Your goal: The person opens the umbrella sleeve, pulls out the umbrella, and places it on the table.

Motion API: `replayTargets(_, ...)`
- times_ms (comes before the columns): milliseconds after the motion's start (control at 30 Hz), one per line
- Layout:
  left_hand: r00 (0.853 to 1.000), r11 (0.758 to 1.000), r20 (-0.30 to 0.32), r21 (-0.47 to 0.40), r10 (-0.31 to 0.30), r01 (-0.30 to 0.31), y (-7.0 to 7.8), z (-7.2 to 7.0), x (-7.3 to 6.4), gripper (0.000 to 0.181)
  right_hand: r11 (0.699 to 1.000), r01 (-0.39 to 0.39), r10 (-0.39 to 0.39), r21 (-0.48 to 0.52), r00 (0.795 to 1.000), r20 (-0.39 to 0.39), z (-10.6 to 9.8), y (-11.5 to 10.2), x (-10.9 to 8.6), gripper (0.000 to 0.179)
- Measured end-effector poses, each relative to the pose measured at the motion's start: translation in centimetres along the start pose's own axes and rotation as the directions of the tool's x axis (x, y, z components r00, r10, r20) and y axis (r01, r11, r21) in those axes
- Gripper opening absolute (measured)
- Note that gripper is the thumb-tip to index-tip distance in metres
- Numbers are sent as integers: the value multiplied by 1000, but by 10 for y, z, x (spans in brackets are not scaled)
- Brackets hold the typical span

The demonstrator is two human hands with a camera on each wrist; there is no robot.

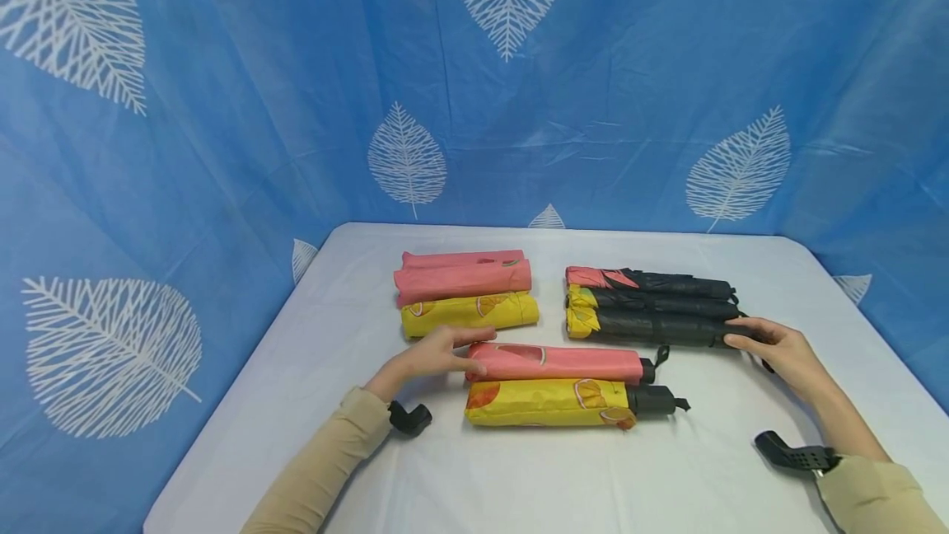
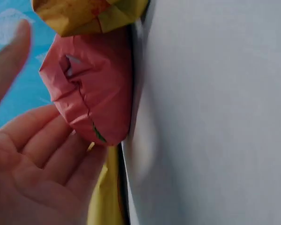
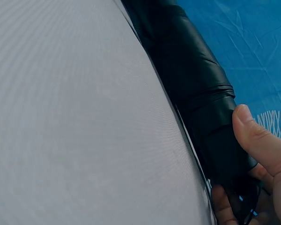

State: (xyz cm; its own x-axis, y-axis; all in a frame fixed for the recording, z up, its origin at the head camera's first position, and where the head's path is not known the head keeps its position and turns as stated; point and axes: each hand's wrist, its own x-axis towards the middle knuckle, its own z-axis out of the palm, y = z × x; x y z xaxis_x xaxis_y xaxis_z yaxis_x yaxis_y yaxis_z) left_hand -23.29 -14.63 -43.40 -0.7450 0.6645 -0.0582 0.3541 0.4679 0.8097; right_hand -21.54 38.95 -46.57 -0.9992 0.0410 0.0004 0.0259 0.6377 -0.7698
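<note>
At the table's middle, my left hand (image 1: 436,351) is at the left end of a folded umbrella in a pink sleeve (image 1: 563,362). In the left wrist view, the fingers lie behind the pink end (image 2: 96,89) and the thumb stands apart from it. Nearer me lies a folded umbrella in a yellow sleeve (image 1: 541,402), its black handle (image 1: 651,400) pointing right. On the right, my right hand (image 1: 787,353) grips the handle end of a folded black umbrella (image 1: 667,328) with a yellow tip. Its thumb presses the black surface (image 3: 210,126) in the right wrist view.
Behind the gripped umbrella lie another black one with a yellow tip (image 1: 652,302) and one with a pink tip (image 1: 667,283). At the back left are a yellow sleeve (image 1: 474,314) and pink sleeves (image 1: 467,278). A blue leaf-patterned curtain (image 1: 623,105) surrounds the white table (image 1: 519,484).
</note>
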Motion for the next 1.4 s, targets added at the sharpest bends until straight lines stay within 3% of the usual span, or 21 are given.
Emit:
replayTargets(267,1000,1000,12,10,24,-24,-6,12,12,63,998,28,-29,-56,1000,-10,-1,1,-2,51)
replayTargets(467,999,999,43,42,10,-12,-5,19,17,65,997,24,-25,-78,1000,-15,1,2,-1,53)
replayTargets(800,999,999,-52,31,10,-8,-6,30,19,56,995,25,-26,-92,1000,-7,0,2,0,57)
replayTargets(1100,998,999,-60,-50,-11,8,-5,32,20,53,1000,30,-30,2,999,43,-3,-3,-4,61)
replayTargets(1400,995,996,-96,-88,-3,-5,-3,28,17,52,999,31,-31,-11,999,-22,-14,-2,-9,57)
